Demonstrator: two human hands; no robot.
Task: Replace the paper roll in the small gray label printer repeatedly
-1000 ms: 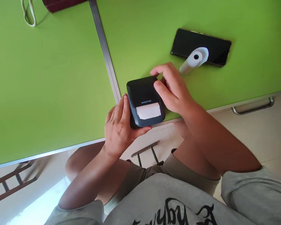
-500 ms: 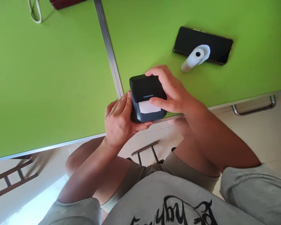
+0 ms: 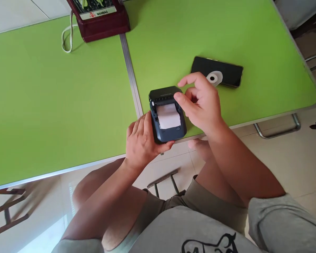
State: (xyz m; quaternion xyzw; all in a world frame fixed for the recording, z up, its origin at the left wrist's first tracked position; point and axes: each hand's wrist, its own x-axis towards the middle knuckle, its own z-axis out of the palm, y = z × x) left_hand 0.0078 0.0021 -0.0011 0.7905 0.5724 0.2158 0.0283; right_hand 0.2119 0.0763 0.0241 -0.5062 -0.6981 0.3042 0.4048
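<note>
A small dark label printer [image 3: 166, 130] sits at the near edge of the green table [image 3: 55, 105]. Its lid stands open, and a white paper roll [image 3: 169, 116] shows inside. My left hand [image 3: 141, 141] is closed around the printer's left and front side. My right hand [image 3: 201, 102] hovers at the printer's right side with nothing in it. Its index finger is stretched out, the other fingers are loosely curled, and the thumb is close to the open lid. Behind this hand lies a black phone [image 3: 228, 72] with a second white paper roll [image 3: 214, 78] resting on it.
A dark red device [image 3: 100, 21] with a white cord [image 3: 67, 38] stands at the table's far edge. A metal seam [image 3: 130, 73] runs across the tabletop. A small stool [image 3: 163, 173] is under the table by my knees. A metal table leg [image 3: 277, 133] is at the right.
The printer's lid was shut under my right hand and is now open, showing the roll inside. My right hand has lifted off to the right. The camera has tilted up.
</note>
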